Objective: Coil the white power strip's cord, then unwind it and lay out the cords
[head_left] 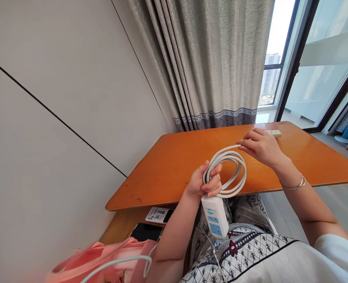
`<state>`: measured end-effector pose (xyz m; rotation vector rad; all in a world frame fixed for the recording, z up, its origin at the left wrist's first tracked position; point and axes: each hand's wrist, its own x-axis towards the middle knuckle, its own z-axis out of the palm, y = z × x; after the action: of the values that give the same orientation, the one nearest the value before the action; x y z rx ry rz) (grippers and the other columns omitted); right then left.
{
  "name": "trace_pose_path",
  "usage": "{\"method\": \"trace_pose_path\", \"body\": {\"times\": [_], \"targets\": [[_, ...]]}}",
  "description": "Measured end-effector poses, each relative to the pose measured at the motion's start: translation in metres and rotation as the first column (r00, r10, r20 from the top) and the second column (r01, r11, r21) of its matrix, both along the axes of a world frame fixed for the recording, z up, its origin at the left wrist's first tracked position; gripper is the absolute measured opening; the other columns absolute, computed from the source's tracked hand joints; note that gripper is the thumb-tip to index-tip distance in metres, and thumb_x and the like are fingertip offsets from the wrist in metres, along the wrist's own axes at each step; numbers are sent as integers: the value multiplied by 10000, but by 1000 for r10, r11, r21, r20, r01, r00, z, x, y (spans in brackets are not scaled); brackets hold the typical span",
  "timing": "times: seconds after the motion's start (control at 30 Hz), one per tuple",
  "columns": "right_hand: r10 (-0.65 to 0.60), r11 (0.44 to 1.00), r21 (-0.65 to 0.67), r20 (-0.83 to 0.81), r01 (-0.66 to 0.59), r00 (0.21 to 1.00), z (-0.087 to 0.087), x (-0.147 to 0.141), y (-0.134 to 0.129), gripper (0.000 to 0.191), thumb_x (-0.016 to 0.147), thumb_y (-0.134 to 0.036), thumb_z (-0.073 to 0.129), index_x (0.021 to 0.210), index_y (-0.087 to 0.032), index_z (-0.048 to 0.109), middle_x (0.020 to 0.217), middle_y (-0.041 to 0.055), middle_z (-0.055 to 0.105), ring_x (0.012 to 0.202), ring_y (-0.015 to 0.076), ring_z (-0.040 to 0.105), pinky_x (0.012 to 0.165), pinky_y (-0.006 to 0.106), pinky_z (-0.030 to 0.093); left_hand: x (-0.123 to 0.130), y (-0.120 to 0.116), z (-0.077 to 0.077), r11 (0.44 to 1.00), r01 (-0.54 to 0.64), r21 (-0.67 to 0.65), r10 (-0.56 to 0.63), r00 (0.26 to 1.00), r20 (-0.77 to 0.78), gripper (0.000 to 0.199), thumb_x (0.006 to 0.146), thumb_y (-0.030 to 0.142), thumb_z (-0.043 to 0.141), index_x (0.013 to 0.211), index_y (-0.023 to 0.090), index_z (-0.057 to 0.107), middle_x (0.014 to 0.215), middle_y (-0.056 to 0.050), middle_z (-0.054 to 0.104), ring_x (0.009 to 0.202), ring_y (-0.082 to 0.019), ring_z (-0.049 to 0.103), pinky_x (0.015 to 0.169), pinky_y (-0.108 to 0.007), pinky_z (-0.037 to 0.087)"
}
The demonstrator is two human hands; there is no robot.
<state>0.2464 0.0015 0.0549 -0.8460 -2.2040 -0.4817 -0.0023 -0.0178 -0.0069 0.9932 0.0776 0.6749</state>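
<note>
My left hand (205, 181) is closed round several loops of a white power cord (241, 188), above the near edge of the table. Below that fist hangs a white power strip (221, 210) with light blue sockets and a blue switch, tilted slightly. My right hand (259, 145) pinches the cord between thumb and fingers, to the right of the coil and a little higher. From there the cord runs left into the loops. Just behind my right hand lies another white socket block (274, 133), partly covered by the fingers.
An orange-brown wooden table (162, 169) stretches ahead, with a grey curtain (221, 59) and white wall behind. At lower left are a pink bag (103, 261), a dark-screened phone (146, 232) and a white printed box (156, 214). A glass door stands at right.
</note>
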Motion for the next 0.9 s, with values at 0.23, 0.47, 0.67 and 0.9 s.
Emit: {"method": "trace_pose_path", "body": {"times": [0.23, 0.47, 0.67, 0.9], "targets": [[82, 692, -531, -615, -489, 784, -50, -29, 3, 681, 980, -690, 243, 831, -170, 655, 704, 26, 567, 625, 137, 486, 593, 262, 409, 3, -3, 12, 986, -157, 54, 155, 987, 44, 469, 862, 572, 614, 687, 222, 355, 316, 127, 229, 262, -53, 110, 317, -178, 287], [43, 378, -397, -895, -836, 444, -68, -55, -9, 519, 855, -656, 614, 1082, -192, 575, 782, 6, 588, 740, 161, 623, 706, 300, 504, 7, 0, 12, 952, -303, 43, 300, 952, 52, 449, 920, 580, 527, 689, 217, 397, 318, 133, 199, 264, -58, 86, 305, -178, 258], [34, 372, -280, -948, -885, 315, -69, -65, -8, 441, 876, -624, 617, 948, -196, 537, 643, -74, 445, 543, 92, 508, 664, 302, 517, 9, 0, 13, 951, -310, -10, 310, 946, 99, 433, 948, 549, 500, 694, 211, 404, 328, 147, 168, 273, -47, 18, 307, -169, 257], [68, 438, -341, -910, -832, 408, -71, -60, -8, 434, 915, -623, 556, 969, -196, 506, 647, -71, 448, 544, 93, 500, 575, 266, 472, 8, 4, 14, 938, -346, 15, 344, 937, 65, 499, 824, 626, 660, 711, 193, 439, 353, 141, 236, 292, -31, 92, 372, -177, 340]]}}
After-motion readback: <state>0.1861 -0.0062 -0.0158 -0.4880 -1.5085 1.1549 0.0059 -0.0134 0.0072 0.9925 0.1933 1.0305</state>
